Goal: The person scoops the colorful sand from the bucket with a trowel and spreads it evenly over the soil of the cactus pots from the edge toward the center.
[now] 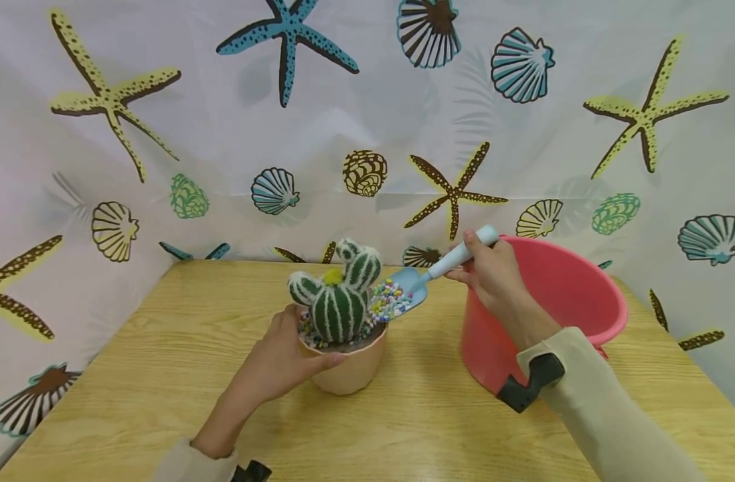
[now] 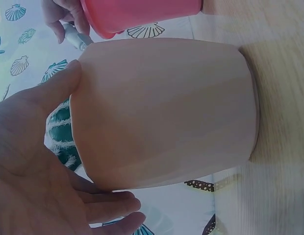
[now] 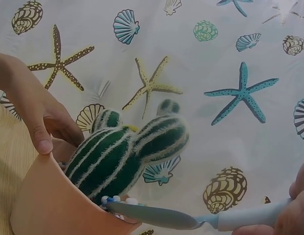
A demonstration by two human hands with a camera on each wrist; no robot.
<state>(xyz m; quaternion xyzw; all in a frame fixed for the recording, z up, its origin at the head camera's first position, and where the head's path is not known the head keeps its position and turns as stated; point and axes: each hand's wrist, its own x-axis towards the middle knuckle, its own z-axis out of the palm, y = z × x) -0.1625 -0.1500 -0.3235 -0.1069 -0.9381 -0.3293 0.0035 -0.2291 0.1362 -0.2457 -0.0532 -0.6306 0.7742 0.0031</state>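
The pot (image 1: 349,376) stood on the wooden desk (image 1: 428,428), around the middle between its left and right edges and in front of the far edge. It was of a pale orange colour and stood upright. The left hand (image 1: 283,367) was clamped on the left part of its rim, with the thumb pressed on the near side and the other fingers around the back. In the pot there was a green cactus (image 1: 339,314) with white fuzzy lines, two side arms and a yellow flower (image 1: 333,276) on the top. Small stones and dark soil (image 1: 367,341) lay around its foot.

The right hand (image 1: 491,271) was apart from the left one and held the handle of a light blue shovel (image 1: 442,264), its fingers closed around it. The blade carried many small coloured pebbles (image 1: 390,300) and was sloping down to the right side of the pot, just beside the cactus. I cannot tell whether the blade touched the rim.

A red bucket (image 1: 488,341) with a wide mouth was near the far right corner of the desk, partly behind the right hand and forearm. Behind the far edge hung a white cloth (image 1: 319,127), printed with starfish and shells. Both sleeves (image 1: 602,402) were beige.
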